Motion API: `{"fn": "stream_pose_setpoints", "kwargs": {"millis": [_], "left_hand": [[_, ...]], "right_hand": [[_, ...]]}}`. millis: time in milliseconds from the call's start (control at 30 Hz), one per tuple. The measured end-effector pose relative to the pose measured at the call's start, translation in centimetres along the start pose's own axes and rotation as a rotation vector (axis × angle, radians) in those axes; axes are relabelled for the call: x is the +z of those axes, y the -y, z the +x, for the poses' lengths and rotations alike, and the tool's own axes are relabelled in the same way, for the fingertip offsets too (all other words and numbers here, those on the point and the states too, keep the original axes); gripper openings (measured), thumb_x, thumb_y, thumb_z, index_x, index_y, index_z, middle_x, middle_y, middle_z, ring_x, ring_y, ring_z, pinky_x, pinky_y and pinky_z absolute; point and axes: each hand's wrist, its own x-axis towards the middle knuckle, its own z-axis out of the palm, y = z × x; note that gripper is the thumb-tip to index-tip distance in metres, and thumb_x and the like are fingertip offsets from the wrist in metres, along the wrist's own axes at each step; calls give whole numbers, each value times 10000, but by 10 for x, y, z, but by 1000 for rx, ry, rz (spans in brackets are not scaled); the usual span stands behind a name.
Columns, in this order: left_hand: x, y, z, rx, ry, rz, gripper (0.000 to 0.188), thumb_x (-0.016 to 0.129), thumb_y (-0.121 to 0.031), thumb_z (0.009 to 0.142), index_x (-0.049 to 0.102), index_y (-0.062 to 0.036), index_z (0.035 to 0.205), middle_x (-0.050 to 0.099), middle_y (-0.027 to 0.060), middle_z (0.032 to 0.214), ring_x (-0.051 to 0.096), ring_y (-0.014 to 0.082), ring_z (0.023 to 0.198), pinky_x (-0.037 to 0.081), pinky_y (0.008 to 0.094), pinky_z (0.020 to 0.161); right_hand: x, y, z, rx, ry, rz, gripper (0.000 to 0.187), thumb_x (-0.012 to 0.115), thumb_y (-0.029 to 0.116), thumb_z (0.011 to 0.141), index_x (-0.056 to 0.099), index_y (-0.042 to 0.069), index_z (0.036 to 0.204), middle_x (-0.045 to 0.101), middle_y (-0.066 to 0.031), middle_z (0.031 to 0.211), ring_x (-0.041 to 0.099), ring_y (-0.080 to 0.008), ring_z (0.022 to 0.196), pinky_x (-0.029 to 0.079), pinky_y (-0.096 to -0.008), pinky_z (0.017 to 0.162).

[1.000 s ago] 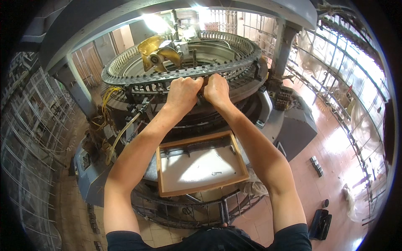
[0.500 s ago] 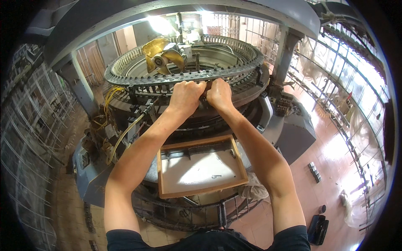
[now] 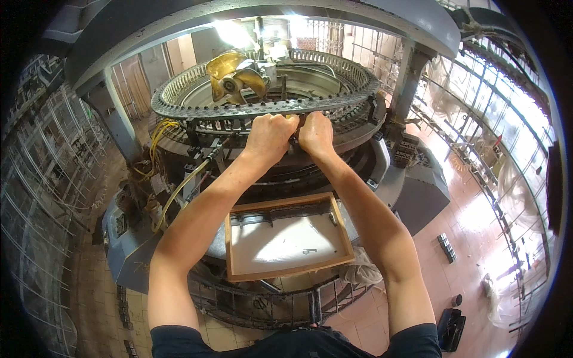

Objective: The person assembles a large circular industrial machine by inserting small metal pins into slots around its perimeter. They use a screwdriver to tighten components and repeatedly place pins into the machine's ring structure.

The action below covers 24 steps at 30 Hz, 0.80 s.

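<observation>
Left hand (image 3: 267,137) and right hand (image 3: 316,132) are side by side in the head view, close together at the front of the machine's ring (image 3: 221,111). Both are clenched, knuckles up; whether they grasp a part cannot be told, since their insides are hidden. A small dark gap or piece shows between them. The ring lies straight ahead, just beyond the knuckles, its studded rim running left and right.

Over the last second the view has shifted slightly, so the machine sits a little lower, while the hands have stayed together at the same stretch of rim. That suggests careful work on one spot, with no visible progress.

A yellow-bladed fan (image 3: 236,80) stands inside the ring, and a yellow hose (image 3: 182,194) hangs at its left. Below the forearms is a wood-framed tray (image 3: 292,272) with a pale bottom and dark bits in it. On the tiled floor (image 3: 382,313), at right, are a dark block (image 3: 446,247) and an open black case (image 3: 450,330). Wire racks (image 3: 45,197) flank the room; a bright lamp (image 3: 233,33) glares behind.
</observation>
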Motion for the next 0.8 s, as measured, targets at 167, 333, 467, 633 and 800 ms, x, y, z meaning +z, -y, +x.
{"fn": "stream_pose_setpoints", "kwargs": {"millis": [167,333,467,633,800], "left_hand": [[1,-2,2,3,-15,4,167,735,8,716,634,-72,823,714,153,728,745,337,748,582,431,658],[0,-2,1,-17,-6,11,168,733,5,716,646,-74,836,720,156,748,747,339,760,584,434,665],[1,-2,1,-30,9,7,175,733,4,714,657,-75,850,723,150,753,749,335,764,585,426,669],[3,-4,4,-31,-16,9,162,741,-1,704,668,-76,826,719,143,741,749,327,759,585,419,668],[6,-7,4,-56,-25,0,152,749,-4,694,673,-77,804,720,141,740,750,330,763,586,421,674]], "right_hand": [[4,-3,1,-10,-38,-30,179,669,38,827,794,-24,940,730,-302,925,714,-466,938,554,-498,846],[7,-7,3,-61,-56,-78,172,697,72,802,789,-30,906,725,-304,899,716,-466,915,559,-499,824],[5,-7,0,-83,-54,20,163,702,77,799,773,-52,868,720,-309,885,717,-468,902,561,-499,818],[5,-5,1,-37,-83,-23,166,699,85,805,770,-55,859,725,-304,886,717,-471,902,563,-501,824],[9,-8,4,-34,-62,-63,177,684,95,824,767,-57,860,728,-300,896,718,-466,904,560,-513,826]]}}
